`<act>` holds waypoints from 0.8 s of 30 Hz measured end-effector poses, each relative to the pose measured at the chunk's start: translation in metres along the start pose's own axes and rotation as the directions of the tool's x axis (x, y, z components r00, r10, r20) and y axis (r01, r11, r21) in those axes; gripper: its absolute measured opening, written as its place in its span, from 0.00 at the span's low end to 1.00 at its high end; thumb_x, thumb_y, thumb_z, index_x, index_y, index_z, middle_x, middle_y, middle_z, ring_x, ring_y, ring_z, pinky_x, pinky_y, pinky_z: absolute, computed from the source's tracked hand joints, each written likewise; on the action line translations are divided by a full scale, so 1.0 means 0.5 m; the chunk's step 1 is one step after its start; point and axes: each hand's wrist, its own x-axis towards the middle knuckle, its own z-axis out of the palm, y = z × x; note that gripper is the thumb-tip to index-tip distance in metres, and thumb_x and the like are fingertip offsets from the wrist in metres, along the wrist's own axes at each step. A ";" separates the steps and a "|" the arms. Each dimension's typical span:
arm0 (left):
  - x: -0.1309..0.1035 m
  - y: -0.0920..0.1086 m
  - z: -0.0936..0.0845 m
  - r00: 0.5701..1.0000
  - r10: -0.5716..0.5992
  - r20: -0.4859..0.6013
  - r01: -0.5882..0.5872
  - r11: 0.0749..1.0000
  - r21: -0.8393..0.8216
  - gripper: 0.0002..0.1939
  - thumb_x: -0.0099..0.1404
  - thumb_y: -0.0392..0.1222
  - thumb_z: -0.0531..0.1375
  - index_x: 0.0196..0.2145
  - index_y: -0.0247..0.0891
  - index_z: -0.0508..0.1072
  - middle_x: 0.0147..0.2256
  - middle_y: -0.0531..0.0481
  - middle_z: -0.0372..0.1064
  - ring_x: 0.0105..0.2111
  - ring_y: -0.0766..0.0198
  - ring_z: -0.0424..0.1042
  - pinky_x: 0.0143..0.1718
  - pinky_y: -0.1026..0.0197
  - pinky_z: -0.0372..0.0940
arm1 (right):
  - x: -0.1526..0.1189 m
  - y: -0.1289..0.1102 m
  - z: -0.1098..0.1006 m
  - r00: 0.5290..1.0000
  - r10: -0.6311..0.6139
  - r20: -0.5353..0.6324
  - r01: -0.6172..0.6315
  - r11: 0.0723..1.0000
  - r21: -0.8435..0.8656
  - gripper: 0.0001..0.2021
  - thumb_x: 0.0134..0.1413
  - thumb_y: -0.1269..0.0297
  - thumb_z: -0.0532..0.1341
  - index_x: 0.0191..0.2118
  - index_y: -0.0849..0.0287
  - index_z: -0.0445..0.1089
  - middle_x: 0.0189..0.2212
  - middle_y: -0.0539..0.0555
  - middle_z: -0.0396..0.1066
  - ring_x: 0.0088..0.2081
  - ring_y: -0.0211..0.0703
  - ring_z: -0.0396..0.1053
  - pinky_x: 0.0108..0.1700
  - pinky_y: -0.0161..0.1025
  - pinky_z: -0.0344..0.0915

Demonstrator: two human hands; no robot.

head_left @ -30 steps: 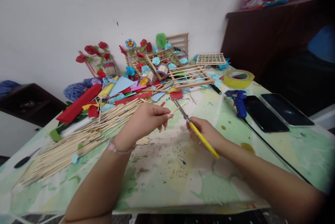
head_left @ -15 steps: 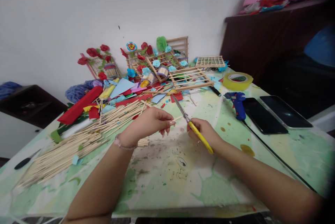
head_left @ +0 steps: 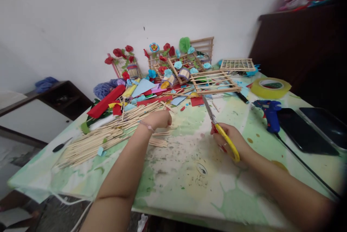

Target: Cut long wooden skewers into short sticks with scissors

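My left hand (head_left: 160,119) rests knuckles-up on the near end of a big pile of thin wooden sticks (head_left: 108,136), fingers curled down among them. Whether it grips a stick is hidden. A few short cut sticks (head_left: 158,142) lie just beside its wrist. My right hand (head_left: 230,141) holds yellow-handled scissors (head_left: 220,130) on the green-stained table (head_left: 189,188), their closed blades pointing up and left, away from the left hand.
A blue glue gun (head_left: 268,111) with a black cord, a yellow tape roll (head_left: 271,87) and two dark phones (head_left: 300,130) lie at right. Wooden lattice frames (head_left: 217,82), paper flowers (head_left: 121,52) and coloured sheets crowd the back. A black-handled tool (head_left: 61,147) lies at left.
My left hand left the spot beside the scissor blades and moved left onto the stick pile. The stick it held out is gone from view. The view swung leftward.
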 end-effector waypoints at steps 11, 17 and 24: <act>-0.010 0.000 -0.011 0.953 -0.128 0.273 0.127 0.992 0.023 0.22 0.43 0.29 0.56 0.37 0.38 0.77 0.36 0.47 0.76 0.32 0.61 0.71 0.29 0.65 0.63 | 0.003 -0.002 -0.001 0.999 0.032 0.041 -0.030 0.999 -0.044 0.05 0.37 0.69 0.53 0.26 0.57 0.60 0.13 0.41 0.55 0.14 0.30 0.53 0.16 0.30 0.49; -0.028 0.015 -0.025 0.960 -0.113 0.258 0.105 0.994 0.044 0.20 0.49 0.32 0.54 0.40 0.38 0.76 0.41 0.45 0.74 0.36 0.58 0.71 0.35 0.62 0.64 | 0.005 0.008 -0.002 0.999 0.028 0.043 -0.025 0.997 -0.068 0.06 0.37 0.69 0.53 0.28 0.57 0.61 0.14 0.42 0.55 0.14 0.30 0.53 0.16 0.30 0.49; -0.016 0.036 -0.014 0.970 -0.019 0.242 0.016 1.000 0.012 0.20 0.57 0.50 0.53 0.43 0.42 0.73 0.42 0.47 0.73 0.36 0.59 0.70 0.35 0.61 0.64 | 0.004 0.010 -0.002 0.999 0.029 0.043 -0.026 0.997 -0.072 0.06 0.38 0.69 0.53 0.28 0.57 0.61 0.14 0.42 0.55 0.14 0.30 0.52 0.16 0.29 0.49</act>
